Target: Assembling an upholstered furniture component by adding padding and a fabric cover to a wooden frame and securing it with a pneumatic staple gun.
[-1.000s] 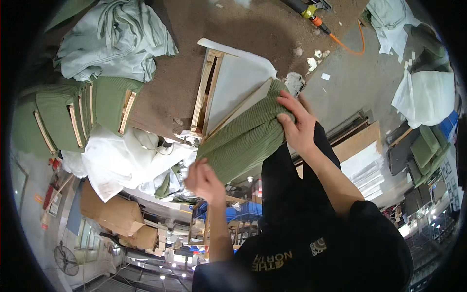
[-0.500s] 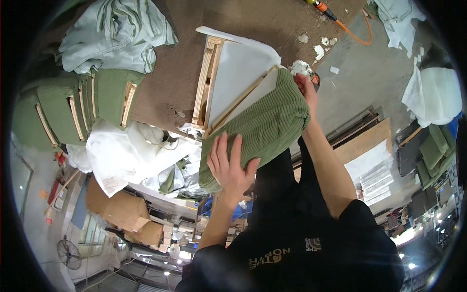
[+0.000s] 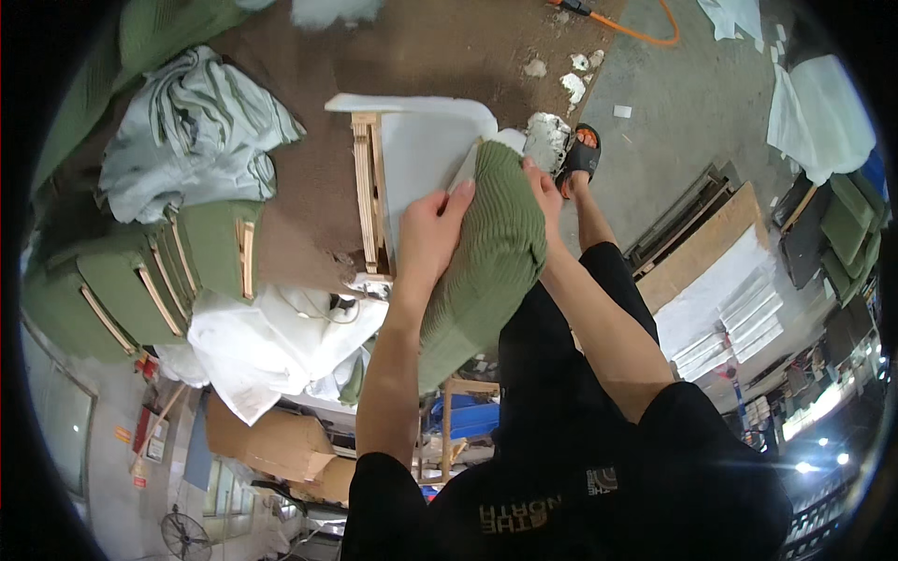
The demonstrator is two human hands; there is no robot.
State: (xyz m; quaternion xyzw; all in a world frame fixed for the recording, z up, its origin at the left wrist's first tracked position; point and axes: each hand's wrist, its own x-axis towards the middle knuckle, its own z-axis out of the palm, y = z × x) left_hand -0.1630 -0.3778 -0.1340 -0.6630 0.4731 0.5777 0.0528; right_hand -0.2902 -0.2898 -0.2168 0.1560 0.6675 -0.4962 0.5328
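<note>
A padded, upholstered piece in green corduroy (image 3: 496, 234) stands tilted in front of my body. My left hand (image 3: 432, 234) grips its left edge, thumb on the corduroy and fingers curled behind, partly hidden. At its far right corner, my right hand (image 3: 544, 201) pinches the cover's edge. Just beyond my left hand is a wooden frame (image 3: 368, 192) with a light grey-white panel (image 3: 416, 154) and a white padded edge along the top. The underside of the corduroy piece is mostly hidden from view.
Several green upholstered pieces (image 3: 220, 248) with wooden slats stand at the left, below a bundle of striped fabric (image 3: 192, 140). White cloth (image 3: 271, 337) lies nearer. An orange cord (image 3: 645, 37) crosses the far right. My sandaled foot (image 3: 582, 154) is near white scraps (image 3: 572, 89).
My left hand has gone from lying flat on the corduroy to gripping its edge. The green piece has turned more upright, and the view has shifted.
</note>
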